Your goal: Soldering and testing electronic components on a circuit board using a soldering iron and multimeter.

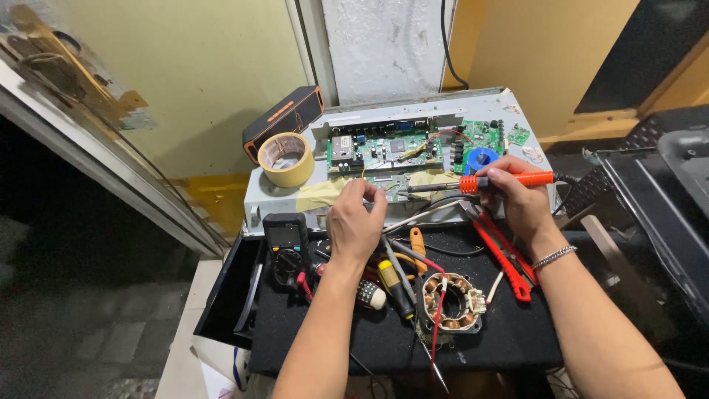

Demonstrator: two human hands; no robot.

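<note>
My right hand (517,193) grips an orange-handled soldering iron (487,181), its metal tip pointing left toward the lower edge of a green circuit board (399,151). The board sits in a grey metal chassis (295,193) with a blue coil at its right. My left hand (356,222) hovers just left of the tip with fingers pinched together near the board's edge; whether it holds something thin I cannot tell.
A roll of tan tape (286,159) and a black-and-orange speaker (284,118) lie at the chassis's left. On the black mat (509,332) are a multimeter (286,247), screwdrivers (395,284), a motor stator (450,301) and a red cutter (502,255). Black equipment stands at right.
</note>
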